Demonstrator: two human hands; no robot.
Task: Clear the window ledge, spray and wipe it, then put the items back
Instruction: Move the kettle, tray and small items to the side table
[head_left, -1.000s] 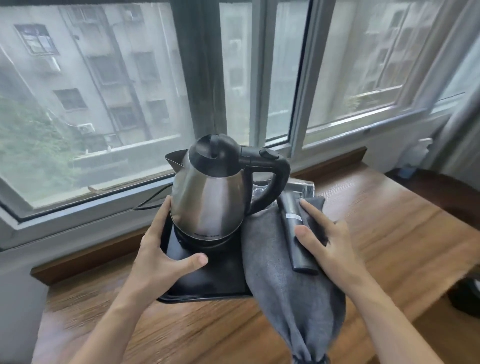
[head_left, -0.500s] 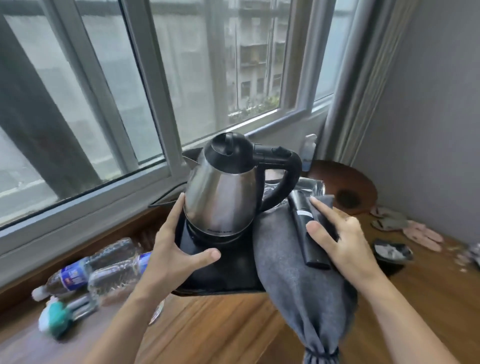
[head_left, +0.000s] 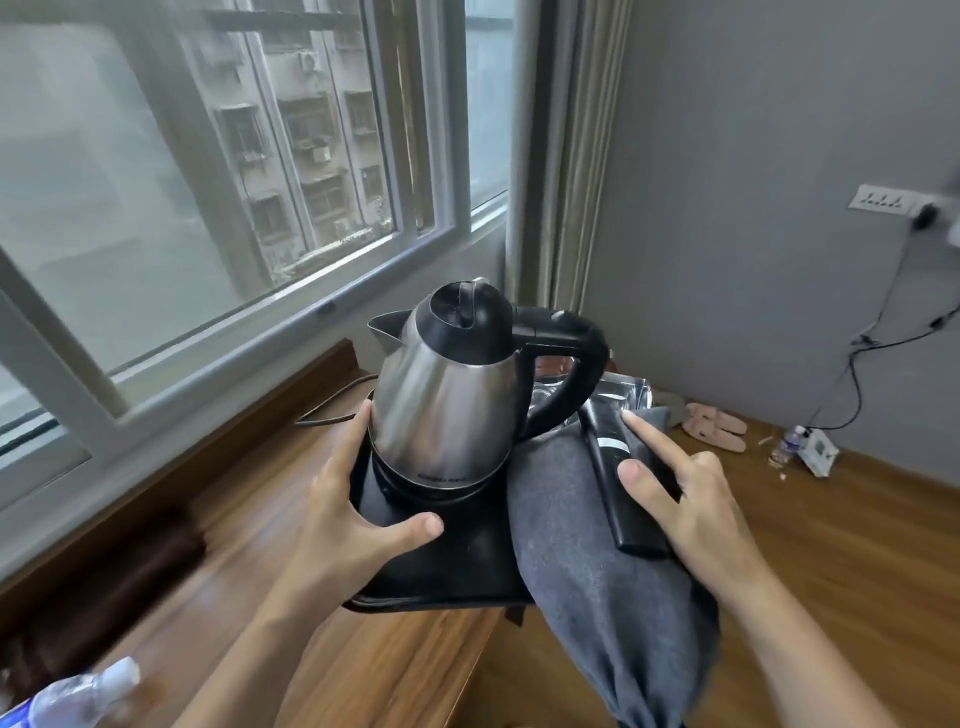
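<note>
plastic bottle (head_left: 67, 696) cut off at bottom-left corner and blurred, grey cloth (head_left: 613, 597) hiding tray's right side

Silver-and-black kettle (head_left: 447, 410), black tray (head_left: 452, 571), grey cloth (head_left: 597, 597)

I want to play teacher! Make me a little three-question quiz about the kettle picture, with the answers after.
1. True or false: the kettle stands upright on the black tray.
2. Which thing is pinned under the right hand's fingers? A) a plastic bottle B) a black remote C) a slipper
3. Fill in: a grey ____ is draped over the tray's right side.

Key
1. True.
2. B: it lies on the grey cloth; index finger and thumb press it.
3. Cloth. The left hand grips the tray's other side, thumb on top.
</note>
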